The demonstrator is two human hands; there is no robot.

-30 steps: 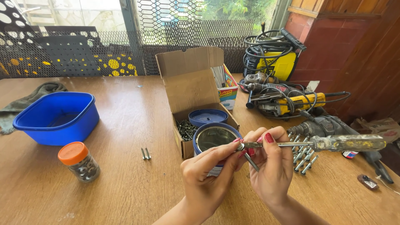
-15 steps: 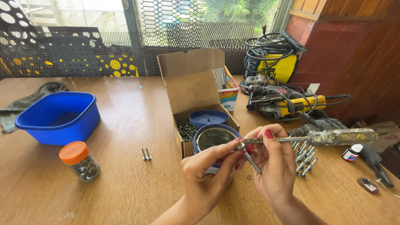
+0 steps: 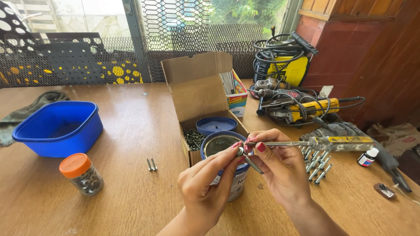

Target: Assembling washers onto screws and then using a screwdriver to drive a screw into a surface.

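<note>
**Screw held at the tip of a screwdriver above an open tin**

Both hands meet over the middle of the wooden bench (image 3: 122, 131), near its front edge. The left hand (image 3: 205, 185) has thumb and forefinger closed in a pinch on a short grey metal screw (image 3: 250, 161), which slants down and to the right from its round head. The right hand (image 3: 280, 170) has its fingers closed around the thin steel shaft of a long screwdriver with a clear yellowish handle (image 3: 315, 143); the tool lies almost level, its handle pointing toward the bench's right edge and its tip at the screw head.

Directly beneath the hands stands a round blue tin with its lid off (image 3: 223, 146), and the flat blue lid (image 3: 216, 125) rests just behind it, inside an open brown cardboard box (image 3: 197, 91) that also holds a heap of dark screws.

As for progress, a row of grey bolts (image 3: 317, 164) lies just right of the hands, and two small screws (image 3: 151, 164) lie apart toward the left. Whether those are finished pieces or ones waiting cannot be told; only the one screw is in hand now.

Farther left sit a small clear jar with an orange cap (image 3: 81, 173) and a blue plastic tub (image 3: 61, 129). Corded power tools (image 3: 302, 107) crowd the far right corner.
</note>
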